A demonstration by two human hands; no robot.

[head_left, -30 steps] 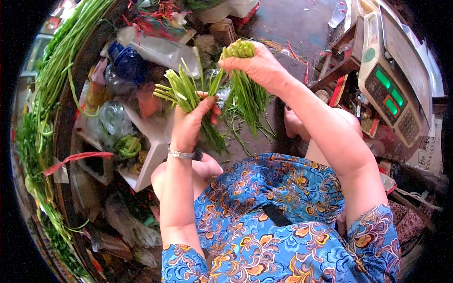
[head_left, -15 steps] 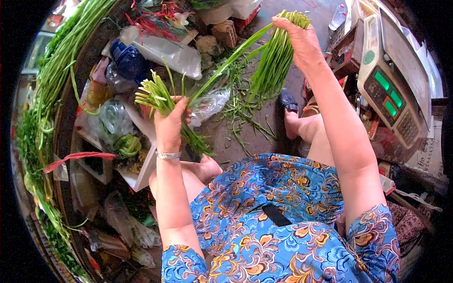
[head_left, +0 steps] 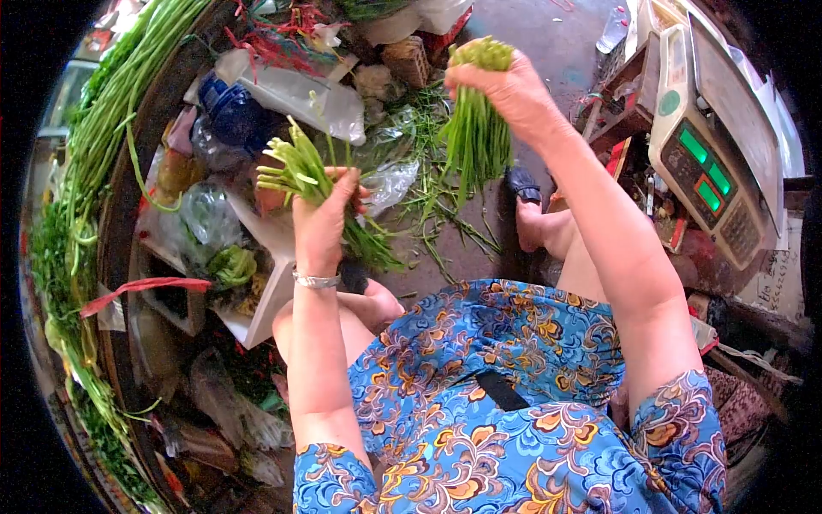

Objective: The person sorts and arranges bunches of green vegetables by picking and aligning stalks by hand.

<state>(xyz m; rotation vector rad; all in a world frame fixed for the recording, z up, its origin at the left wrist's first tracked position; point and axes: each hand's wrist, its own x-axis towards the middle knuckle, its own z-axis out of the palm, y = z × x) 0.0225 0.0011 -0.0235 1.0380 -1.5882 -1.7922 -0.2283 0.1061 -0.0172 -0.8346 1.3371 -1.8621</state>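
Note:
My left hand [head_left: 330, 210], with a metal bracelet at the wrist, is closed around a bunch of leafy green stalks [head_left: 295, 167]. Their pale cut ends point up to the left, and the darker green ends hang below the hand. Higher up, my right hand [head_left: 514, 90] grips a thicker bunch of slender green stems [head_left: 479, 137] near its top. Its trimmed ends show above the fingers and its long green part hangs down. The two bunches are apart, above a floor strewn with green trimmings [head_left: 419, 188].
A scale [head_left: 706, 154] with lit green digits stands at the right. Long green vegetables [head_left: 111, 111] lie along a ledge at the left. Plastic bags [head_left: 205, 218], a blue container [head_left: 235, 111], a brick [head_left: 406, 62] and red ties [head_left: 278, 34] surround the floor.
My right hand has come down and left with its bunch. The long stems that stretched between the two hands are no longer there. My left hand has shifted slightly right.

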